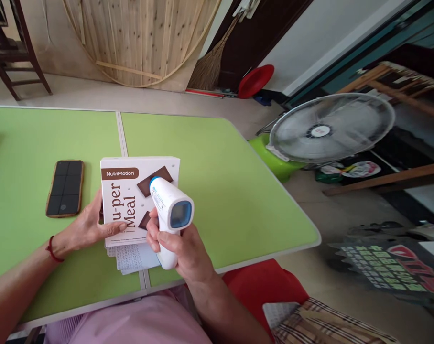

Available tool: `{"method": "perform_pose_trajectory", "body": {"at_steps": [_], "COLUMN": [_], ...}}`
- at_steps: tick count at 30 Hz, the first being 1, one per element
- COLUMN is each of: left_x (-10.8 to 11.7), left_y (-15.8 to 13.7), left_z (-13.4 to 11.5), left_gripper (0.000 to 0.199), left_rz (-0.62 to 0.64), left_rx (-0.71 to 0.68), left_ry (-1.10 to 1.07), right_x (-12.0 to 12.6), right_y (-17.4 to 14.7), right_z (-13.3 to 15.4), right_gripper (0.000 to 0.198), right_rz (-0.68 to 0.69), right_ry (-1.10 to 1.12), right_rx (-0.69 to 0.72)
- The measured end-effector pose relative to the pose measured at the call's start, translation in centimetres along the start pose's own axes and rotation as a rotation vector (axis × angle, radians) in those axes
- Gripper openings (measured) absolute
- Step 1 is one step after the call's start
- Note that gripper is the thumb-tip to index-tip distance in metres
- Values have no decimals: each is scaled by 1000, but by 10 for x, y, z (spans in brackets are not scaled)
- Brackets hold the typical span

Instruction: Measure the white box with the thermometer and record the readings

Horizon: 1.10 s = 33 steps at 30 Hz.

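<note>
1. At the far left of the frame, one dark smartphone with a brown rim (pixel 65 188) is seen lying flat on the green folding table (pixel 220 162), its long axis running from the near edge toward the far one, just beside the left hand but apart from it.
2. The left hand (pixel 88 227) is reached in from the lower left, a red cord worn at the wrist. Its fingers (pixel 114 228) are laid nearly flat and together on the lower left part of one white cardboard box printed "NutriMotion" (pixel 131 191), so the box is pressed down rather than gripped.
3. The box is placed at the middle of the frame, across the seam between the two table halves. Its long axis is turned away from the person, the brand label at the far end.
4. Under its near edge, printed white paper sheets (pixel 131 258) are seen sticking out; their number cannot be told.
5. The right hand (pixel 184 248) is raised from the lower centre, its fingers wrapped tightly round the grip of one white handheld infrared thermometer with a blue tip and blue screen (pixel 170 210).
6. The thermometer is held just over the box, its barrel aimed up and left at the box face, its screen turned toward the camera, and its handle pointed down.
</note>
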<state>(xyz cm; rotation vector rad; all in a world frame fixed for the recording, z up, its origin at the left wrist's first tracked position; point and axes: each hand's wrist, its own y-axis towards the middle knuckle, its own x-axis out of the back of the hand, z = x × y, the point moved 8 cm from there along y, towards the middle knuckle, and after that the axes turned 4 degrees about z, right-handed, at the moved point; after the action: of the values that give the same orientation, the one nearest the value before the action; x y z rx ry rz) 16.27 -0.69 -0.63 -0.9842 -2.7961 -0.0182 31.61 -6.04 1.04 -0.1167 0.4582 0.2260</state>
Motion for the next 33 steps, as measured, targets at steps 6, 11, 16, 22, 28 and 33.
{"method": "perform_pose_trajectory", "body": {"at_steps": [6,11,16,22,28,33], "left_x": [-1,-1,-1,1,9,17], "left_y": [1,0,1,1,0,-3], "left_z": [-3,-3,-6,-10,-7,-3], "left_gripper": [53,52,47,42,54,70], "left_rz": [22,31,36,15,-4,-73], "left_rx": [-9,2,-27,-54,-12,36], "left_ry": [-6,-10,-7,53,237,428], "right_x": [0,-2,-2,-1,0,13], "right_y": [0,1,0,-2,-4,-10], "right_z": [1,1,1,-1,-1,9], "right_gripper": [27,23,28,31,27,21], "right_rz": [-4,5,-17,-11,16,13], "right_ry": [27,42,49,39,32,-49], "right_rx": [11,29,28,35,34,64]}}
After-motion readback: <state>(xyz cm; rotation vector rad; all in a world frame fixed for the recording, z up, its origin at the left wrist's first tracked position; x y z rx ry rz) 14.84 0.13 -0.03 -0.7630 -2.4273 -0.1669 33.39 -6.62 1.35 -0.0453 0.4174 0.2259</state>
